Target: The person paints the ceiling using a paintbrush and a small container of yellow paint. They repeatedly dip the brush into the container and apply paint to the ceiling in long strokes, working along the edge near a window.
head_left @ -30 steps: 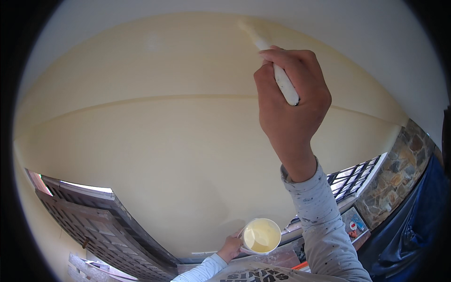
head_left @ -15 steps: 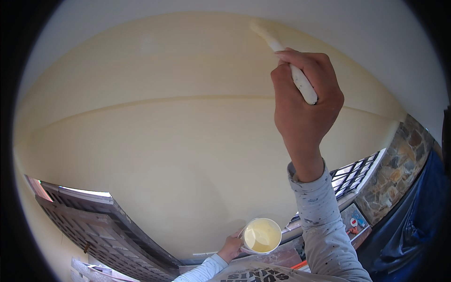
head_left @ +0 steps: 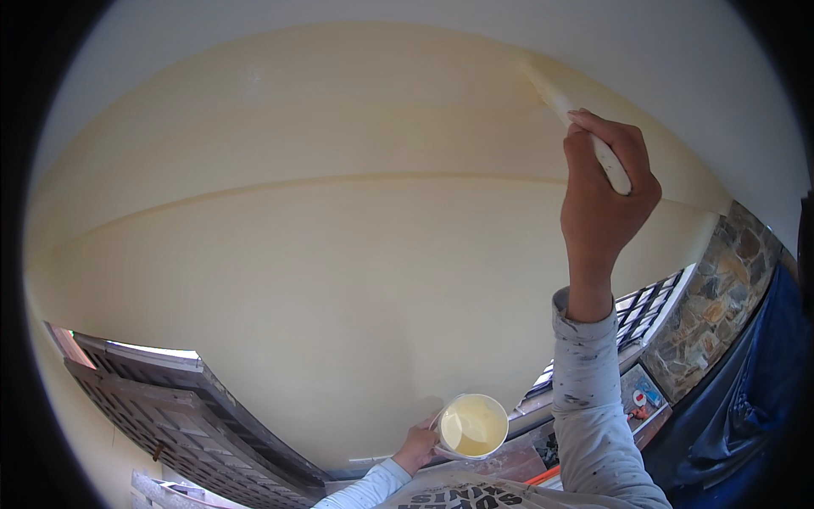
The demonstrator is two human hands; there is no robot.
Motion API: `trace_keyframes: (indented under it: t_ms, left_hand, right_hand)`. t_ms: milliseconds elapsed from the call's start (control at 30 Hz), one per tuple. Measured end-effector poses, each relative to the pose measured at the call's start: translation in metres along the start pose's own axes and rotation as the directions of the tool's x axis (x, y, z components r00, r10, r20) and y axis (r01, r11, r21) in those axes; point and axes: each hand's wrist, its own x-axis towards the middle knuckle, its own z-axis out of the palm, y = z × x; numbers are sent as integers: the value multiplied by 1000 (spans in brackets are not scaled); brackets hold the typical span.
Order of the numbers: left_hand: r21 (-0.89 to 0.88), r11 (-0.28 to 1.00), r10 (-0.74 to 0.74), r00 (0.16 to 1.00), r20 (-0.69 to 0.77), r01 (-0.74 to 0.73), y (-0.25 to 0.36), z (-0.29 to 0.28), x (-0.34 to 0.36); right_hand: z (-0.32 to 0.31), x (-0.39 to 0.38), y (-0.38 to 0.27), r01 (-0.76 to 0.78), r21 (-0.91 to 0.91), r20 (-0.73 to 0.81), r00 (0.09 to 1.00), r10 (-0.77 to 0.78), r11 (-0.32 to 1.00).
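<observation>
Raised high at the upper right, my right hand (head_left: 609, 182) is closed round the white handle of a paintbrush (head_left: 553, 97). The brush's bristles rest against the cream wall (head_left: 339, 254), just below its edge with the white ceiling (head_left: 407, 10). Low in the middle, my left hand (head_left: 416, 448) grips a white paint bucket (head_left: 474, 426) by its side. Pale yellow paint lies inside the bucket, whose mouth faces up. Part of the left fingers is hidden behind the bucket.
A ledge-like line (head_left: 356, 176) crosses the wall. Dark louvred shutters (head_left: 170, 424) stand at lower left. A barred window (head_left: 649, 310), stone cladding (head_left: 721, 297) and a dark blue sheet (head_left: 738, 407) are at right. A tray-like box (head_left: 642, 403) with small items sits below the window.
My right hand has moved to the right and slightly down, carrying the paintbrush along the top edge of the wall. My left hand and the paint bucket have stayed in place.
</observation>
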Motion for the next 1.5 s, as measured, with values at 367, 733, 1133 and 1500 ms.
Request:
trace_keyframes:
  t_ms: [367,733,1133,1500]
  left_hand:
    - [10,1000,-17,1000,-10,17,2,5,-2]
    - [-27,1000,-14,1000,-1,14,9,10,-7]
    - [-78,997,4,1000,16,-2,-6,4,11]
    - [-51,999,-12,1000,-10,12,-9,4,12]
  right_hand:
    - [57,-21,-65,317,283,113,926,-359,905]
    - [60,-16,-45,307,185,3,950,-313,934]
    - [43,-12,-41,143,132,57,987,-151,981]
    - [33,-6,-20,153,113,-2,988,-154,982]
